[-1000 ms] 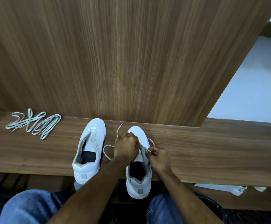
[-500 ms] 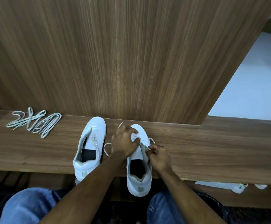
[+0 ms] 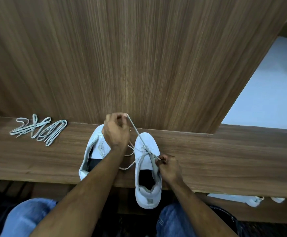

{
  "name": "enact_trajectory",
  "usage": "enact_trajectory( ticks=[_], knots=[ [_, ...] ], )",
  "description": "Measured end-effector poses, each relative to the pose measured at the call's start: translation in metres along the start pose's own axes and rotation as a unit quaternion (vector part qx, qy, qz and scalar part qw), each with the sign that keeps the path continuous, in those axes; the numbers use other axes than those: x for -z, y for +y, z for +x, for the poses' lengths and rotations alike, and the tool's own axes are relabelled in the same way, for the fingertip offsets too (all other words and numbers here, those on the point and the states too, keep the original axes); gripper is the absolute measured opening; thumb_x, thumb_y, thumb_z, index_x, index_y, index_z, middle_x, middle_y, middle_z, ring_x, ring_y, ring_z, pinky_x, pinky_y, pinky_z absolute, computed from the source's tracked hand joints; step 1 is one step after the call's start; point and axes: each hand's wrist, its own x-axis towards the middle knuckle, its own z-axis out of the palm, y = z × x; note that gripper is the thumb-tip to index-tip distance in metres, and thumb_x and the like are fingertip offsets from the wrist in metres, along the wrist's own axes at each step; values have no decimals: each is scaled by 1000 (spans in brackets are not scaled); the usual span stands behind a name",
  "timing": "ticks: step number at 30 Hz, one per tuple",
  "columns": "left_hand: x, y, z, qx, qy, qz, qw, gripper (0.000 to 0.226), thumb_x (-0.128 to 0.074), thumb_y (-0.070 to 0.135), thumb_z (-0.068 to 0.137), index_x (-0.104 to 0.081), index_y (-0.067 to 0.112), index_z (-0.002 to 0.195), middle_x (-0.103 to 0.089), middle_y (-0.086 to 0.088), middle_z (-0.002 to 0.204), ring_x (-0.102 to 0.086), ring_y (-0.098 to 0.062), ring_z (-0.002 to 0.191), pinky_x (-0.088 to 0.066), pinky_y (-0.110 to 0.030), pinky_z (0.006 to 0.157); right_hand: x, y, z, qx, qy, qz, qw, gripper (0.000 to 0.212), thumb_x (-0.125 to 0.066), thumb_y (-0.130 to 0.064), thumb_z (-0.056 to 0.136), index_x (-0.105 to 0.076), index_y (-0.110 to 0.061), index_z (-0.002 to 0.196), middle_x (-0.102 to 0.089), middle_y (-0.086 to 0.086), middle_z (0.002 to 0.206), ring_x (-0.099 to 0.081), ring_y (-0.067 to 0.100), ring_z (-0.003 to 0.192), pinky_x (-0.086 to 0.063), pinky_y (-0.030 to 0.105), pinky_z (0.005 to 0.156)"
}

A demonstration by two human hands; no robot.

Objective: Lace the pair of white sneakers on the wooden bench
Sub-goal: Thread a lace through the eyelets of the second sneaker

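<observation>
Two white sneakers on wooden bench, toes toward upright wood-grain panel. Right sneaker: smooth rounded toe, dark opening, heel overhanging the bench's near edge. Left sneaker: unlaced, partly hidden under the left forearm. Flat pale lace stretched taut and slanted from the right sneaker's eyelets up to left hand, fingers curled and pinching the lace end, raised over the bench's back edge. Right hand closed, gripping the sneaker's right eyelet flap and lace just beside the tongue. Slack lace looped on the bench between the sneakers. Spare lace bundled in flat loops well apart at far left. Open bench surface on the right; pale floor beyond the panel's slanted edge. Blue denim knees below.
</observation>
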Motion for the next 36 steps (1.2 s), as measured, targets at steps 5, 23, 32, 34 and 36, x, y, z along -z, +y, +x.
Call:
enact_trajectory(
  ticks=[5,23,32,34,36],
  knots=[
    [-3,-10,-6,-92,-133,198,967,33,-60,27,87,-57,22,119,-50,-5,117,-47,-24,113,-38,-41,96,1,-4,-2,4,4,-9,1000,26,-63,-21,86,-60,-32,62,-71,-4,75,-67,19,77,-49,32,70],
    [-5,12,-2,-36,-75,71,994,10,-63,30,87,-70,27,80,-69,7,92,-62,-18,88,-47,-44,92,2,-3,-2,1,1,6,1000,21,-64,-22,85,-61,-27,64,-70,-3,72,-67,22,75,-51,36,70],
    [3,14,23,123,76,-167,975,9,-65,25,87,-71,18,86,-70,6,84,-65,-10,81,-50,-22,77,2,-3,-2,8,2,-4,1000,22,-64,-24,86,-60,-29,65,-70,-4,76,-66,19,77,-52,34,72],
    [2,6,21,109,-11,-97,989,11,-66,28,86,-70,22,94,-71,6,91,-67,-15,91,-51,-29,84,2,-3,-2,4,0,-11,1000,23,-64,-25,86,-59,-31,65,-71,-4,78,-66,19,79,-51,33,73],
    [-1,-7,13,78,-97,7,992,29,-67,34,84,-64,24,111,-67,2,109,-61,-20,105,-48,-41,93,2,-3,-1,3,-1,-10,1000,22,-64,-26,87,-60,-31,66,-71,-4,79,-66,19,79,-51,33,73]
  ],
)
